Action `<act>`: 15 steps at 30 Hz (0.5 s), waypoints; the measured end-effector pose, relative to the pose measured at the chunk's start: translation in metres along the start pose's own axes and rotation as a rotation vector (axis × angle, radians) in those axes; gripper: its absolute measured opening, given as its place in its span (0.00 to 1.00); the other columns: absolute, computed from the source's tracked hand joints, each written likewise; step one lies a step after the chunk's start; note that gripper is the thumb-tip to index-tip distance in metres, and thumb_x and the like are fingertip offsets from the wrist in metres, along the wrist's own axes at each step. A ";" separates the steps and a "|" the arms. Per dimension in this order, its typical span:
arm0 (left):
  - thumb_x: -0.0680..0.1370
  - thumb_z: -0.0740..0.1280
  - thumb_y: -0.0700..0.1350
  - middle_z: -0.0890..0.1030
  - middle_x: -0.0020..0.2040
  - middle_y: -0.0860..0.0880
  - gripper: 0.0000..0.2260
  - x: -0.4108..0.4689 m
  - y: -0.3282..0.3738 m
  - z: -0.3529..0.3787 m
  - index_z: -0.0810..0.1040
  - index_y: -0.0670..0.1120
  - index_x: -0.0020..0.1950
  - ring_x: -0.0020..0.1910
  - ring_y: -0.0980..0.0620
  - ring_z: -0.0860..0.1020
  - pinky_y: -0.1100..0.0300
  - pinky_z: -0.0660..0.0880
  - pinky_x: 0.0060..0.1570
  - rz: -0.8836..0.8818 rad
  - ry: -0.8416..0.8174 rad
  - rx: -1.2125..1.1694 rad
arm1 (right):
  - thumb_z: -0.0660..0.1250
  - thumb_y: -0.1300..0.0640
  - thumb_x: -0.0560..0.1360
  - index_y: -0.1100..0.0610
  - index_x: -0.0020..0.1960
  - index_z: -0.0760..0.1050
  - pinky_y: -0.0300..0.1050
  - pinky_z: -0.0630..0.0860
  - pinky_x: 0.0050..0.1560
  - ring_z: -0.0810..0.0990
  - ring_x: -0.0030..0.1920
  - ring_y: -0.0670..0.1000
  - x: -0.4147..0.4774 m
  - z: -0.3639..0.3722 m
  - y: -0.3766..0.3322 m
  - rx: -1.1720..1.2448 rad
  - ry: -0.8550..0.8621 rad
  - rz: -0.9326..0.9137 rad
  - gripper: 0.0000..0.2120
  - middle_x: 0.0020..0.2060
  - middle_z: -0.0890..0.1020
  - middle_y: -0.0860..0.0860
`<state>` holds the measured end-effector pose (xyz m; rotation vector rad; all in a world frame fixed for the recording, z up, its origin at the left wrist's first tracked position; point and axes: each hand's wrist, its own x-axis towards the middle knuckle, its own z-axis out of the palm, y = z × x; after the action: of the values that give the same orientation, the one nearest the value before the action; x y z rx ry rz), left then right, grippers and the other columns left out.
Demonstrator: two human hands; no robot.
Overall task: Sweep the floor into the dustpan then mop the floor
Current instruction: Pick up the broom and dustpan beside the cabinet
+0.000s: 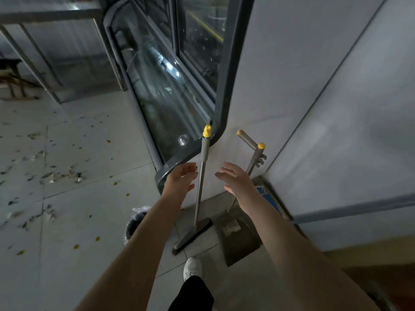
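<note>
Tiled floor (94, 209) lay littered with debris (62, 175) at left: nothing swept, mopping outstanding. Dustpan (242, 243) and broom (200, 191) leaned on the far wall (292, 86). Left hand (182, 178) and right hand (233, 179) flanked the broom handle, fingers relaxed, gripping nothing.

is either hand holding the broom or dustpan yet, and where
Nothing is held. The left hand and right hand are open on either side of the broom pole, not touching it. The dustpan stands untouched against the wall.
</note>
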<state>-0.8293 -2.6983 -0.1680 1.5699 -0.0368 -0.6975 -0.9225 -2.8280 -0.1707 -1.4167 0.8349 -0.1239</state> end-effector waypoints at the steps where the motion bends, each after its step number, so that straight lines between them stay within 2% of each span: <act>1: 0.75 0.67 0.36 0.80 0.48 0.50 0.09 0.010 -0.002 0.001 0.79 0.51 0.45 0.52 0.50 0.78 0.56 0.76 0.52 -0.006 -0.001 -0.003 | 0.69 0.54 0.74 0.52 0.70 0.66 0.55 0.67 0.69 0.70 0.67 0.51 0.010 0.001 0.000 -0.010 0.001 0.009 0.26 0.67 0.72 0.50; 5: 0.74 0.70 0.39 0.81 0.49 0.52 0.09 0.058 -0.006 0.003 0.79 0.54 0.43 0.52 0.51 0.79 0.54 0.77 0.55 -0.046 0.038 0.052 | 0.70 0.53 0.73 0.51 0.70 0.66 0.52 0.68 0.68 0.70 0.66 0.50 0.058 0.005 -0.002 -0.031 0.020 0.044 0.27 0.67 0.73 0.49; 10: 0.73 0.70 0.39 0.80 0.46 0.55 0.10 0.102 -0.009 0.007 0.78 0.55 0.43 0.46 0.55 0.78 0.59 0.76 0.51 -0.061 0.040 0.067 | 0.71 0.52 0.73 0.52 0.72 0.65 0.45 0.68 0.63 0.70 0.67 0.50 0.105 0.013 -0.001 -0.063 -0.010 0.069 0.30 0.69 0.71 0.49; 12: 0.74 0.69 0.39 0.79 0.45 0.54 0.09 0.115 -0.008 0.011 0.78 0.54 0.44 0.45 0.55 0.77 0.57 0.75 0.52 -0.063 0.024 0.071 | 0.71 0.51 0.72 0.53 0.72 0.64 0.46 0.67 0.64 0.69 0.68 0.50 0.118 0.016 0.003 -0.059 -0.018 0.081 0.31 0.69 0.70 0.50; 15: 0.74 0.69 0.38 0.79 0.50 0.49 0.08 0.131 -0.008 0.018 0.78 0.49 0.50 0.49 0.52 0.76 0.54 0.74 0.55 -0.075 0.007 0.103 | 0.71 0.49 0.72 0.54 0.72 0.63 0.46 0.67 0.64 0.68 0.69 0.51 0.132 0.016 0.009 -0.062 -0.047 0.103 0.33 0.70 0.69 0.51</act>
<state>-0.7343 -2.7687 -0.2279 1.6797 -0.0088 -0.7584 -0.8219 -2.8854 -0.2373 -1.4263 0.8776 0.0146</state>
